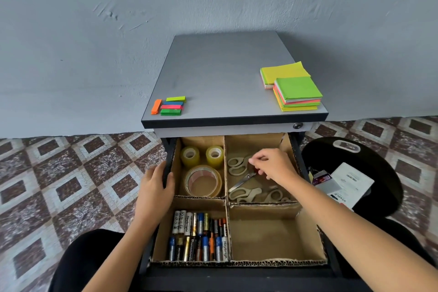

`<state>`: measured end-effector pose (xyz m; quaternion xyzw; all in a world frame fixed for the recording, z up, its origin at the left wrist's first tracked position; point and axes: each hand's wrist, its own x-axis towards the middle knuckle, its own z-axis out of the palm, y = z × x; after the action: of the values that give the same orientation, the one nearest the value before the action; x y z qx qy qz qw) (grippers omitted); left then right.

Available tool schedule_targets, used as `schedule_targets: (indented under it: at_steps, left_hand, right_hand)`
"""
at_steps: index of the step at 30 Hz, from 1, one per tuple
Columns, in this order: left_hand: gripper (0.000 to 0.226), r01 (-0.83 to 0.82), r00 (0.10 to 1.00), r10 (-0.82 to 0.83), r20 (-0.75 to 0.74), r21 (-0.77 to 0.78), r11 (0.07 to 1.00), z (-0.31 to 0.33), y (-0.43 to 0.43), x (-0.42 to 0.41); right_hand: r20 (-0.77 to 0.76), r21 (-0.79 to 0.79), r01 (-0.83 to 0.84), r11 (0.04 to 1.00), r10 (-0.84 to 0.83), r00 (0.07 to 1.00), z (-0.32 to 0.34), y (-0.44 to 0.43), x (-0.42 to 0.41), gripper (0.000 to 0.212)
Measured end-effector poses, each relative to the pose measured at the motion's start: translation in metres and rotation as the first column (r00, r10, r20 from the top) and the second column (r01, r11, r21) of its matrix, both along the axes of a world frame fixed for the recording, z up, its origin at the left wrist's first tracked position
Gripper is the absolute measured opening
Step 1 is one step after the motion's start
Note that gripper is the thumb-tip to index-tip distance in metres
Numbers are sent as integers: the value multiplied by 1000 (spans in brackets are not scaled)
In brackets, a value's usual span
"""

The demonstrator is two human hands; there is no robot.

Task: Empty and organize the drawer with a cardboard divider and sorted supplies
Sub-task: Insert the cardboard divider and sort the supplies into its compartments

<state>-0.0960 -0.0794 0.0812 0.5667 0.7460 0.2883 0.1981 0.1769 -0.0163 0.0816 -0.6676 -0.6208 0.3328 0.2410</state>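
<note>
Left hand (156, 187) first: its grip is wrapped over the left wall of the drawer (168, 161), thumb inside, likely steadying it. Inside, the cardboard divider (260, 207) makes four bays, with tape rolls (203, 180) back left and batteries (200, 236) lined up front left, so kinds stay apart. In the back right bay the right hand (272, 166) is low among the scissors (237, 166), its grip narrow, fingertips curled onto one pair, apparently settling it. Sticky notes (296, 92) wait on the worktop (225, 73), probably bound for the front right bay.
</note>
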Motion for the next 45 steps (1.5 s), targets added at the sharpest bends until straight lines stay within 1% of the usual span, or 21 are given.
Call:
schedule_targets:
  at_steps: [2, 4, 6, 8, 10, 12, 14, 16, 19, 22, 24, 26, 28, 30, 33, 35, 37, 38, 40, 42, 45]
  left_hand:
    - [42, 54, 997, -45, -62, 158, 986, 13, 2, 11]
    - [38, 149, 987, -126, -99, 287, 946, 33, 5, 28]
    - [37, 259, 966, -233, -116, 354, 899, 57, 12, 50]
    - [35, 338, 940, -325, -104, 398, 853, 79, 26, 74]
    - [33, 385, 918, -390, -76, 412, 826, 99, 46, 97]
    - [30, 405, 904, -427, -32, 387, 828, 118, 69, 121]
    - [29, 391, 907, -420, 4, 361, 847, 136, 94, 144]
    - [31, 351, 920, -384, 74, 280, 894, 149, 122, 163]
    - [20, 318, 907, -338, 251, 116, 941, 156, 159, 181]
    - [27, 314, 896, -288, 338, -25, 949, 156, 184, 192]
    - [29, 294, 891, -237, 388, -94, 951, 153, 196, 199]
    - [29, 282, 869, -195, 455, -131, 950, 153, 206, 204]
    - [27, 294, 844, -168, 510, -177, 939, 157, 213, 206]
    - [23, 305, 817, -127, 563, -234, 923, 163, 221, 208]
    - [13, 291, 804, -43, 593, -329, 898, 171, 229, 208]
    - [19, 275, 799, 13, 601, -385, 881, 172, 235, 208]
    - [23, 256, 777, 60, 627, -403, 879, 169, 239, 210]
    - [23, 258, 746, 79, 661, -397, 881, 166, 243, 212]
    - [21, 276, 638, 107, 763, -356, 893, 164, 247, 217]
    - [20, 291, 550, 80, 831, -280, 915, 166, 250, 219]
    - [23, 306, 503, 5, 864, -184, 934, 175, 254, 218]
  right_hand:
    - [-61, 45, 12, 999, -9, 998, 22, -6, 4, 17]
    - [-92, 114, 14, 993, -3, 996, 48, -14, 10, 16]
    - [-100, 189, 4, 982, 16, 995, 75, -18, 15, 14]
    - [-146, 258, 28, 966, 11, 989, 100, -16, 24, 10]
    - [-193, 316, 87, 945, -26, 981, 121, -8, 36, 7]
    - [-193, 367, 138, 920, -70, 979, 140, 5, 49, 8]
    - [-163, 418, 171, 892, -112, 980, 156, 20, 63, 11]
    - [-91, 435, 195, 879, -172, 981, 169, 39, 76, 18]
    - [17, 394, 235, 888, -262, 965, 176, 71, 92, 30]
    - [44, 276, 296, 914, -320, 946, 171, 103, 108, 35]
    - [6, 158, 330, 931, -335, 942, 165, 118, 112, 28]
    - [-88, 59, 359, 931, -354, 931, 158, 131, 112, 12]
    - [-134, 11, 366, 930, -362, 923, 150, 141, 110, 16]
    - [-134, 0, 360, 933, -357, 925, 144, 151, 108, 19]
    - [-166, -21, 366, 930, -364, 916, 142, 161, 106, 20]
    - [-206, -70, 370, 926, -377, 903, 141, 169, 107, 20]
    - [-241, -102, 368, 924, -381, 893, 142, 173, 108, 22]
    - [-254, -118, 363, 924, -381, 889, 143, 174, 108, 23]
    - [-269, -145, 353, 924, -380, 885, 143, 178, 110, 25]
    - [-308, -170, 337, 926, -374, 875, 145, 180, 112, 23]
    - [-439, -168, 319, 933, -361, 823, 152, 183, 113, 21]
